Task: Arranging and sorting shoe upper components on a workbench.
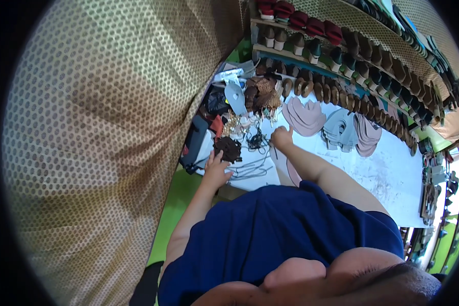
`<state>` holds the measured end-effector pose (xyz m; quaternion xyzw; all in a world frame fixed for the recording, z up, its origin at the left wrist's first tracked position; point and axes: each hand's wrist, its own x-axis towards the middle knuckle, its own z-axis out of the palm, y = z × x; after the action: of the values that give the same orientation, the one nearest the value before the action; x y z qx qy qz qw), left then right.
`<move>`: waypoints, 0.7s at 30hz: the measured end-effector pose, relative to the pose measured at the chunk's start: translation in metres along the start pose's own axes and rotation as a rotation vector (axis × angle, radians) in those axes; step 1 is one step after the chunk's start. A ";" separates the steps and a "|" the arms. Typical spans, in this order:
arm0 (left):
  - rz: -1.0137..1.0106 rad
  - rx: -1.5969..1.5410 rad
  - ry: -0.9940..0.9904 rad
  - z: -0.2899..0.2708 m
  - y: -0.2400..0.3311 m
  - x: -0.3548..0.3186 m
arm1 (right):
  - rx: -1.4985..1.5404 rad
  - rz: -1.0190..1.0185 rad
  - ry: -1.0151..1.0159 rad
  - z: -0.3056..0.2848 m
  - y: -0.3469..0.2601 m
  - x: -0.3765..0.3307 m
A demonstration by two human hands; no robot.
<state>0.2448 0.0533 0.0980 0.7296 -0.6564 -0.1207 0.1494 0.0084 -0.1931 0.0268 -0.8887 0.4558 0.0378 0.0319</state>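
My left hand (217, 172) rests at the near left of the white table, its fingers apart. Its fingertips are at the edge of a dark brown bundle of small pieces (228, 148); I cannot tell whether they press on it. Farther right, my right hand (281, 136) is closed with the thumb raised, and whatever it may hold is too small to make out. Beside it, to the left, lies a tangle of black cord (257, 139). Grey cords (251, 169) stretch over the table between both hands.
Mauve cut pieces (304, 117) and grey ones (339, 130) lie in stacks on the white table (372, 176). Behind them, shelves carry rows of shoe lasts (336, 94) and red shoes (315, 26). Brown patterned pieces (262, 92) sit at the back left. A patterned curtain (107, 127) hangs at left.
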 end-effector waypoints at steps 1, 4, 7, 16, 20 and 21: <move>-0.011 0.001 -0.011 0.001 0.000 -0.003 | 0.008 0.026 -0.018 0.000 -0.005 -0.002; -0.030 0.035 -0.066 0.003 0.011 -0.002 | 0.065 0.073 -0.035 0.006 -0.008 -0.009; -0.022 0.005 -0.129 0.005 0.015 -0.002 | 0.177 0.149 0.125 0.006 -0.010 -0.008; 0.056 -0.087 0.083 0.004 0.019 0.013 | 0.566 0.007 0.306 -0.095 -0.027 0.005; 0.062 -0.200 0.258 -0.005 0.039 0.042 | 0.593 -0.136 0.356 -0.128 -0.029 0.005; 0.053 -0.187 0.291 -0.003 0.041 0.052 | 0.551 -0.138 0.314 -0.148 -0.035 -0.005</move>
<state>0.2139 -0.0017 0.1176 0.7048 -0.6327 -0.0703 0.3131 0.0396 -0.1817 0.1750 -0.8705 0.3869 -0.2266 0.2031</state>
